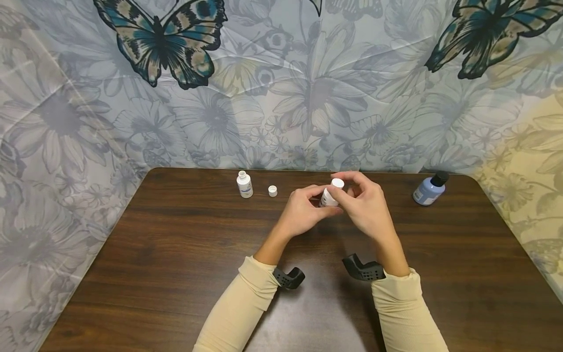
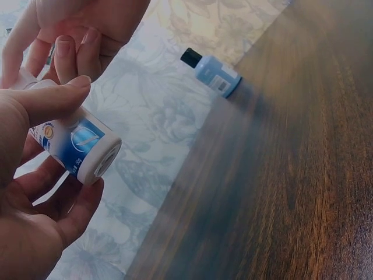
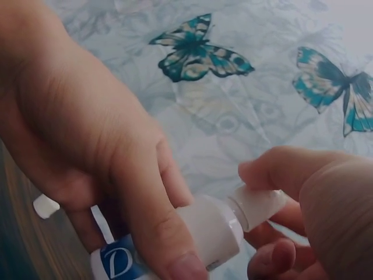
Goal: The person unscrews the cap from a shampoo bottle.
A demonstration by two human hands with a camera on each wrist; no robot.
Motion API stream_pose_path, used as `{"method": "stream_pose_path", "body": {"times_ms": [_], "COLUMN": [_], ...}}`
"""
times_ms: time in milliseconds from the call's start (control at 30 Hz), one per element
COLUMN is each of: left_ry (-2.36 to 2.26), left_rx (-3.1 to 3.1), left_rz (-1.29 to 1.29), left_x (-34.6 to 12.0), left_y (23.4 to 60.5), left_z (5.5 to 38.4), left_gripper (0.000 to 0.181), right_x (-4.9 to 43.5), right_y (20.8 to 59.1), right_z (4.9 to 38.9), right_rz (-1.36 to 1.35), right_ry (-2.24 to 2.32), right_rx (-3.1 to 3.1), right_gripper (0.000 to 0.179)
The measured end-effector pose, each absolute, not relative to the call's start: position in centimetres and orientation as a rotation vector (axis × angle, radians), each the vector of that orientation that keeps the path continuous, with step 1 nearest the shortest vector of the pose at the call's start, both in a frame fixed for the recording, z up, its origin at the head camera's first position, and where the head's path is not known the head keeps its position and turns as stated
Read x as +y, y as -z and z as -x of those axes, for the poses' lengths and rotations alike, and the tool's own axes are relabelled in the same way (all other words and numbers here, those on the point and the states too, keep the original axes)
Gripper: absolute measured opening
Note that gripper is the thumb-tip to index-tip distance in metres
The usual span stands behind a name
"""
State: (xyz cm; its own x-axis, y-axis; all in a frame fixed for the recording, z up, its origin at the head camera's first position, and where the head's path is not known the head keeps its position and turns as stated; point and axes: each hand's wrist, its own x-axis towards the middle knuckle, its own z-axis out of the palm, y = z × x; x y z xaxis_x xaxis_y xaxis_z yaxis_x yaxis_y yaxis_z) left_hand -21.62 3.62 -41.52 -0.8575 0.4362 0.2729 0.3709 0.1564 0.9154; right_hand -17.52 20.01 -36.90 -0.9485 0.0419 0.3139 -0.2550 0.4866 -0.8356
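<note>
Fingers (image 1: 327,191) around small white bottle (image 1: 328,195)

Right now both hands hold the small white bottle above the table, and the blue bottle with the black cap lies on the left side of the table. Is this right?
Not quite. The blue bottle lies on the right side of the table, as the head view shows. Both hands, left hand and right hand, do hold the small white bottle.

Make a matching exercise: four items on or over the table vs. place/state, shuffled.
Items:
1 held bottle
2 open white bottle
3 loose white cap
4 blue bottle

States:
A lies alone on the table
B black cap, far right
C gripped by both hands
D stands uncapped, left of the hands

Pairs: 1-C, 2-D, 3-A, 4-B
</note>
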Motion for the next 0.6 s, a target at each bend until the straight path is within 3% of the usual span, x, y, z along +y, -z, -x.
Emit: {"method": "stream_pose_path", "body": {"times_ms": [300, 433, 600], "left_ry": [-1.844, -1.849, -1.843], "left_rx": [2.329, 2.334, 2.322], "left_rz": [-0.818, -0.808, -0.810], "left_x": [3.69, 3.69, 3.76], "left_y": [41.65, 41.78, 41.83], "left_z": [21.72, 21.74, 21.74], "left_gripper": [0.040, 0.040, 0.041], "right_x": [20.10, 20.05, 19.88], "right_y": [36.74, 36.59, 36.41], "right_z": [17.55, 17.53, 17.39], "right_rz": [-0.267, -0.187, -0.043], "right_ry": [-1.417, -1.454, -1.447], "right_rx": [-2.477, -2.513, -2.511], "right_gripper": [0.037, 0.047, 0.043]}}
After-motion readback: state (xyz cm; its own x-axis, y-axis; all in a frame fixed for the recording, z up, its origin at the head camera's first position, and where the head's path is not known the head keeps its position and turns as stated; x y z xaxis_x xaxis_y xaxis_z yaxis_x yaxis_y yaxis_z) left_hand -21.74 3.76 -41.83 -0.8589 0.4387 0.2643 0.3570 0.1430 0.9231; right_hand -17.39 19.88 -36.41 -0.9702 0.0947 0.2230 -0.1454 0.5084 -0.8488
